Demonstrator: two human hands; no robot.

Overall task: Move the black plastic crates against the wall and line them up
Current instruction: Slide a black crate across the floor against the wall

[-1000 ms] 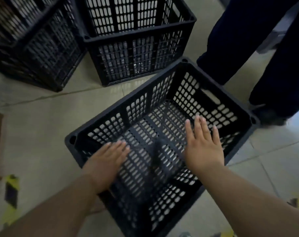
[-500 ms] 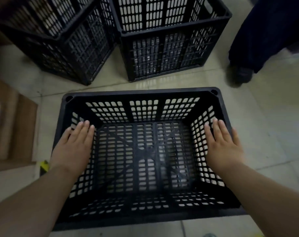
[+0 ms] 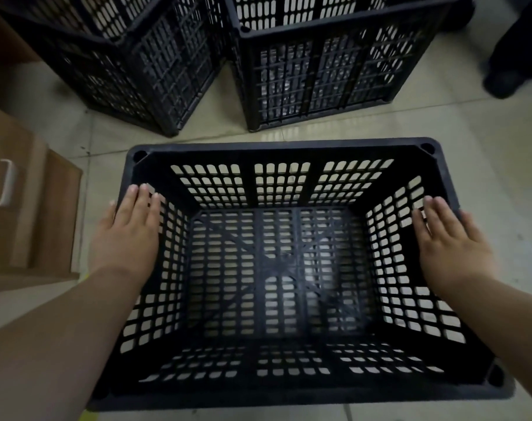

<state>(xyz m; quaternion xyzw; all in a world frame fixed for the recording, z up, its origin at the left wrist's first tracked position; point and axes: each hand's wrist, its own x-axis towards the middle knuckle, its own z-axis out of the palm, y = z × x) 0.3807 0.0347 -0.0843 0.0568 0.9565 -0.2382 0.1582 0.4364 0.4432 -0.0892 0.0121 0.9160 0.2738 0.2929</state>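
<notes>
An empty black plastic crate (image 3: 283,147) stands on the tiled floor right below me, its long side facing me. My left hand (image 3: 128,235) lies flat over its left rim, fingers straight and reaching onto the inner wall, thumb outside. My right hand (image 3: 450,241) lies flat the same way on the right rim. Neither hand is curled around the rim. Two more black crates stand beyond it: the left one (image 3: 143,71) is turned at an angle, and the right one (image 3: 319,74) is squarer to me. Their near corners almost touch.
A brown wooden cabinet (image 3: 21,208) with a white handle (image 3: 6,183) stands close to the near crate's left side. Another person's dark shoe (image 3: 501,80) and trouser leg are at the top right. A strip of tile separates the near crate from the two behind.
The near crate went from diagonal to square in front of me. My hands slid outward from over the crate's inside to its left and right rims. The other person's legs shifted toward the top right.
</notes>
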